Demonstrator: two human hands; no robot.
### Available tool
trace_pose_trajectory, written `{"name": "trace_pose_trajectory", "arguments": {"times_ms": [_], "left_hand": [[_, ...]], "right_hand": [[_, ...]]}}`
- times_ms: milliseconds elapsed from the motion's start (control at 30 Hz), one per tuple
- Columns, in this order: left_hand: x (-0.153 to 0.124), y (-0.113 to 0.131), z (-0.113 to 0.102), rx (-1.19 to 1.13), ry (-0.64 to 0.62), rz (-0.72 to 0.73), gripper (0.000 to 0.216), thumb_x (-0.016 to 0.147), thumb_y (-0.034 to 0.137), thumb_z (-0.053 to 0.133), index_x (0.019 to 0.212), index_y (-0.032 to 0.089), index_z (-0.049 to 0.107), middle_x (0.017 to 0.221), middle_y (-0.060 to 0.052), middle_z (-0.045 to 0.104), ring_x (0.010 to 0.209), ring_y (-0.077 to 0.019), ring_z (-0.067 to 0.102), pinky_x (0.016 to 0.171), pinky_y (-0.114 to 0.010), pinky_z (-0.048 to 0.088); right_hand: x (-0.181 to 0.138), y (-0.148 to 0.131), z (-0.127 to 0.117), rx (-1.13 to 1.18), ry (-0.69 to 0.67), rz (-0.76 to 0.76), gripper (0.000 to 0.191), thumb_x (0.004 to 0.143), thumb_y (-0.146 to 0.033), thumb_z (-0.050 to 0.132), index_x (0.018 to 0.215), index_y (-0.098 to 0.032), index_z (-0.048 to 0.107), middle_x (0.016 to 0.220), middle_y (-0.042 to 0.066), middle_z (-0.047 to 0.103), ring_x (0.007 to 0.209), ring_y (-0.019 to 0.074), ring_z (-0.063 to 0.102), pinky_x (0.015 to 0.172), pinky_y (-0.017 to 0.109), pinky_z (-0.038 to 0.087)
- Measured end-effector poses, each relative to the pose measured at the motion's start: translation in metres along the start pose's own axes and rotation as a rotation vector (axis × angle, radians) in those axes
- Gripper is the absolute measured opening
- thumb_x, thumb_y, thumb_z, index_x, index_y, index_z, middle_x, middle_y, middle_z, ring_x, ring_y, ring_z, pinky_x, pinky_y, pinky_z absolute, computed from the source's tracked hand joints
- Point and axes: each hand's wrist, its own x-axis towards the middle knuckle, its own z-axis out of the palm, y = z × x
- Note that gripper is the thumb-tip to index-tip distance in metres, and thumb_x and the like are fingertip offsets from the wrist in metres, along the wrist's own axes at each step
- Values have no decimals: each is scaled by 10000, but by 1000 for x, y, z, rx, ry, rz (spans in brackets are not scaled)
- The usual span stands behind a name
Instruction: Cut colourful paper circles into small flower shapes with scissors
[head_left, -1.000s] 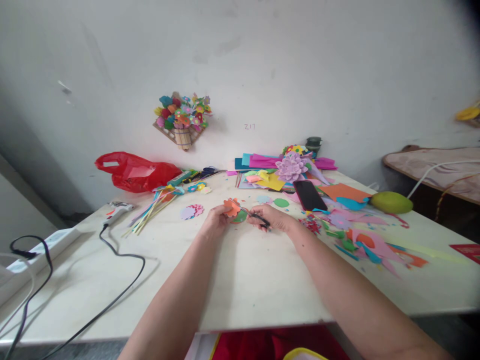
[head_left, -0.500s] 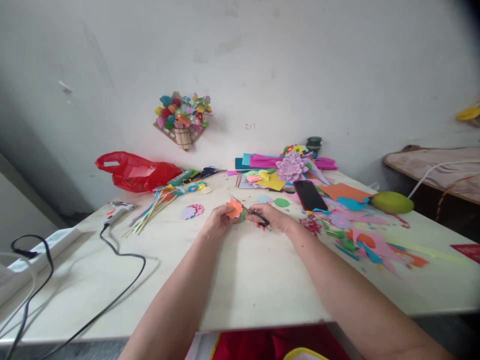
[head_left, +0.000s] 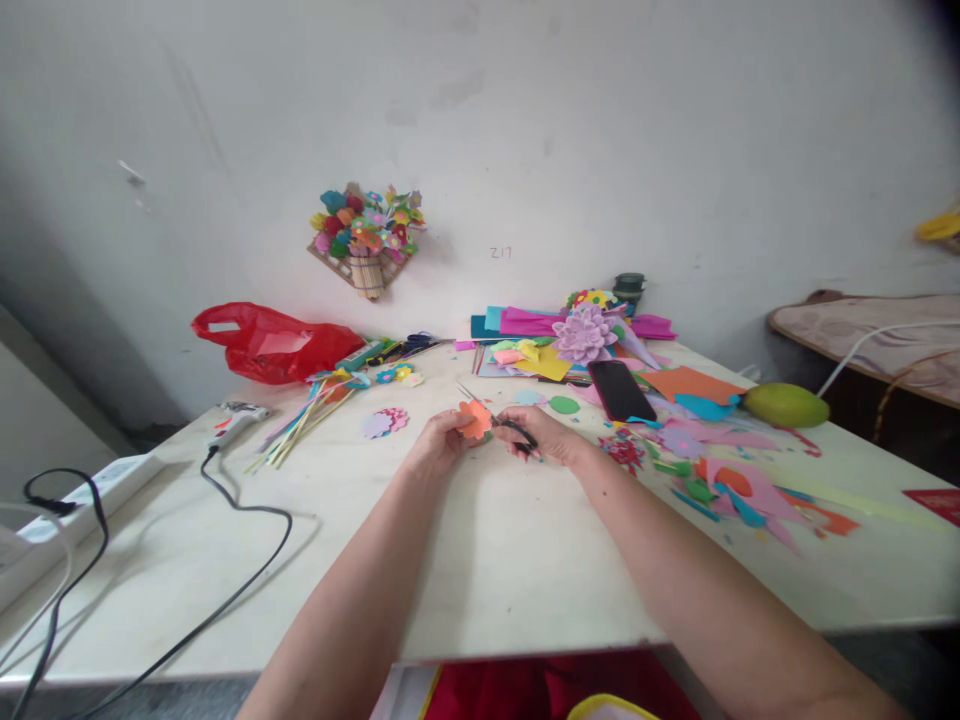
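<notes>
My left hand (head_left: 441, 440) pinches an orange flower cutout (head_left: 475, 420) by its left edge, just above the middle of the table. In my right hand (head_left: 541, 432) are black-handled scissors (head_left: 517, 432), with the fingers closed round the handles. Their thin blades point up and to the left, at the right edge of the orange flower. Beyond my right hand lie a green leaf cutout (head_left: 564, 405) and a pale blue cutout (head_left: 529, 398). Left of my left hand rests a stack of scalloped lilac and pink cutouts (head_left: 384, 424).
A glue gun (head_left: 238, 425) with its black cable lies at the left, near a white power strip (head_left: 90, 498). Behind are a red plastic bag (head_left: 281, 345) and thin coloured sticks (head_left: 307, 420). To the right are a phone (head_left: 621, 390), a green mango-like fruit (head_left: 786, 404) and foam scraps (head_left: 750, 490).
The orange flower has shifted slightly right and down in my left hand, with its petals turned a little. The scissors stay in my right hand, almost in the same place.
</notes>
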Motion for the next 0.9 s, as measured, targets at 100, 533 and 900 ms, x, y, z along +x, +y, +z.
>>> {"name": "trace_pose_trajectory", "arguments": {"times_ms": [100,533,900], "left_hand": [[0,0,0,3,0,-16,97,642,44,589,703,87,651,694,-87,684,585,-145,622,556,-258,531],[2,-3,-1,6,11,-20,91,647,56,602,711,88,658,692,-67,677,606,-139,617,601,-254,536],[1,0,2,-20,56,-30,103,644,17,576,690,72,650,687,-90,677,583,-147,620,594,-262,530]], "right_hand": [[0,1,0,7,-1,-14,273,740,-407,619,782,-149,539,518,-42,547,344,51,460,277,148,228],[-2,-6,5,20,38,19,265,728,-385,631,779,-142,538,496,-44,535,332,54,458,270,149,221],[1,-3,6,-7,83,46,244,710,-351,665,779,-145,553,495,-41,541,325,51,459,275,145,232]]}}
